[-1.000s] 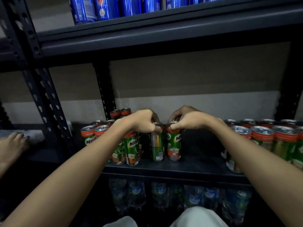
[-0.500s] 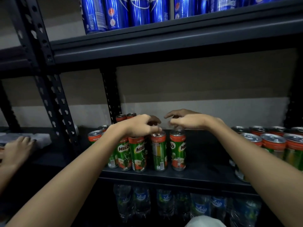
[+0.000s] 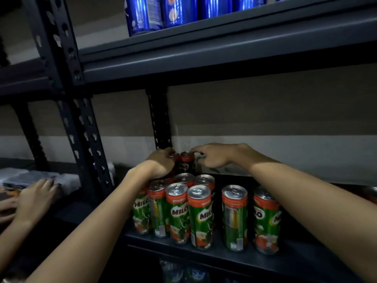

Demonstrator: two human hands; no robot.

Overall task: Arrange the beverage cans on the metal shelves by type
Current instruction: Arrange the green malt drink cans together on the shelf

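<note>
Two hands: both reach to the back of the middle shelf (image 3: 224, 256), over the front cans.
Shelving: dark metal rack with punched uprights (image 3: 81, 127); a pale wall with a lighter lower band runs behind it, and the light is dim.
Upper shelf: blue cans (image 3: 161, 13) stand above the hands, tops cut off by the frame edge; their logo is only partly seen and the small print cannot be read.
Lower shelf: below the forearms, shapes like clear bottles (image 3: 183, 272) with blue labels, too dark and cropped to read.
Front cans: green cans with red tops (image 3: 199, 217) stand upright in a tight cluster under the left wrist, "MILO" readable on several; two more stand apart under the right forearm, one showing its plain side, one partly covered by the arm.
Left hand (image 3: 161, 164): curled over the tops of cans at the back, which it mostly hides; whether it grips one I cannot tell.
Right hand (image 3: 212, 158): fingers bent down, tips touching the rim of the rear can (image 3: 186, 163); a firm pinch is not clear.
Rear can: upright between the two hands, in shadow, "LO" just legible.
Other person: a hand (image 3: 34, 199) far left of the left arm rests on wrapped packs (image 3: 40, 178), blurred.
</note>
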